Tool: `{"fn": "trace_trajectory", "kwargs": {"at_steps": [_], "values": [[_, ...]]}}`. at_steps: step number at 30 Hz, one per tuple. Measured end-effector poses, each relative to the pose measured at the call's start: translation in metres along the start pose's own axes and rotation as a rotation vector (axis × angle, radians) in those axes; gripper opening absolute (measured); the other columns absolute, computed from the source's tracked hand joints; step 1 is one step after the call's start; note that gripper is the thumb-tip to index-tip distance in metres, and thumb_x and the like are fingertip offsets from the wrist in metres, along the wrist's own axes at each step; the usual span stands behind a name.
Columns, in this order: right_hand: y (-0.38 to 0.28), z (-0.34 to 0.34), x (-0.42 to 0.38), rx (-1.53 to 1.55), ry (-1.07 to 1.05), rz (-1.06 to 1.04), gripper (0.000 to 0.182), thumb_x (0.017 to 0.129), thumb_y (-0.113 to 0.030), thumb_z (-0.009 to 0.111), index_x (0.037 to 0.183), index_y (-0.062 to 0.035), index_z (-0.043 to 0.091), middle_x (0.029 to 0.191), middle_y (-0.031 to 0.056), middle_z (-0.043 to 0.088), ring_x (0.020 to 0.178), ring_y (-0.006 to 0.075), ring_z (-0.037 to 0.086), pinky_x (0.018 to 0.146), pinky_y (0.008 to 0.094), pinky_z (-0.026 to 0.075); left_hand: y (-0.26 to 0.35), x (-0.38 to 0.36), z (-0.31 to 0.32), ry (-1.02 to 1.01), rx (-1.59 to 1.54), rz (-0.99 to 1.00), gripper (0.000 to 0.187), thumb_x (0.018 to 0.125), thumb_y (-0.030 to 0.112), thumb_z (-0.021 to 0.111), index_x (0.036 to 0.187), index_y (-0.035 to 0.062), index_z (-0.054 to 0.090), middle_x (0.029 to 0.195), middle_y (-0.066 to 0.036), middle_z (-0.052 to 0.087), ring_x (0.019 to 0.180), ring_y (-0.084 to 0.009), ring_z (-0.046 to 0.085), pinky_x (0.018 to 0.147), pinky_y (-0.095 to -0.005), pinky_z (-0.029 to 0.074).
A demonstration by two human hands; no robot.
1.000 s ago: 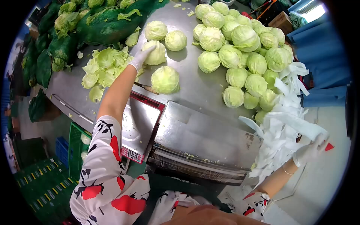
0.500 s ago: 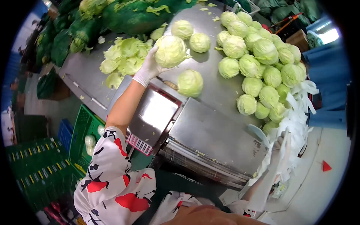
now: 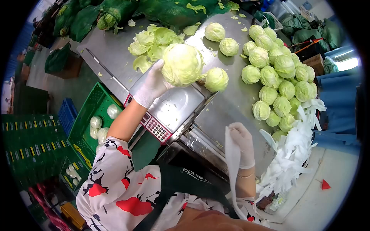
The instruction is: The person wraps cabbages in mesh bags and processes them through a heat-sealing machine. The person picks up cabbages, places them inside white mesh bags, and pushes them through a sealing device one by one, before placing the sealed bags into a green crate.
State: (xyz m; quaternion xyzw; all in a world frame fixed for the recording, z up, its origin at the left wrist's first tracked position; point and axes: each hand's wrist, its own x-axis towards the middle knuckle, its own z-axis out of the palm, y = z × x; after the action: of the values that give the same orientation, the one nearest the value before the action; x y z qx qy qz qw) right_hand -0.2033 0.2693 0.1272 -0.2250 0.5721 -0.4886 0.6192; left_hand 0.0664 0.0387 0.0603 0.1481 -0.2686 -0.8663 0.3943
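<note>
A round pale-green cabbage (image 3: 182, 65) is in my gloved left hand (image 3: 155, 85), raised above the metal pan of a weighing scale (image 3: 175, 106). My fingers grip its left side and underside. In my gloved right hand (image 3: 243, 144) a white strip (image 3: 232, 165) is pinched and hangs down toward my chest. That hand is over the steel plate of the wrapping machine (image 3: 227, 115). Just right of the held cabbage, another cabbage (image 3: 216, 79) rests on the steel table.
Trimmed leaves (image 3: 152, 42) lie behind the scale. A heap of cabbages (image 3: 283, 81) covers the table's right side, with a pile of white strips (image 3: 289, 161) beside it. Wrapped cabbages lie in a green crate (image 3: 86, 119) at left. Green net sacks (image 3: 169, 15) stand at the back.
My left hand has brought the cabbage nearer, over the scale. My right hand has moved left from the strip pile, carrying a white strip. The view has shifted too.
</note>
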Motion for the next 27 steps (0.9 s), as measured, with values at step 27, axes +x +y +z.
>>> {"fn": "trace_trajectory", "kwargs": {"at_steps": [27], "values": [[-0.013, -0.155, 0.041, 0.151, 0.575, -0.47, 0.035, 0.095, -0.023, 0.061, 0.12, 0.0021, 0.061, 0.113, 0.0076, 0.064, 0.101, 0.0172, 0.062, 0.09, 0.0273, 0.048, -0.07, -0.115, -0.077, 0.392, 1.952, 0.608, 0.128, 0.056, 0.035, 0.092, 0.148, -0.0089, 0.015, 0.14, -0.024, 0.044, 0.133, -0.0413, 0.041, 0.115, -0.0522, 0.028]]}}
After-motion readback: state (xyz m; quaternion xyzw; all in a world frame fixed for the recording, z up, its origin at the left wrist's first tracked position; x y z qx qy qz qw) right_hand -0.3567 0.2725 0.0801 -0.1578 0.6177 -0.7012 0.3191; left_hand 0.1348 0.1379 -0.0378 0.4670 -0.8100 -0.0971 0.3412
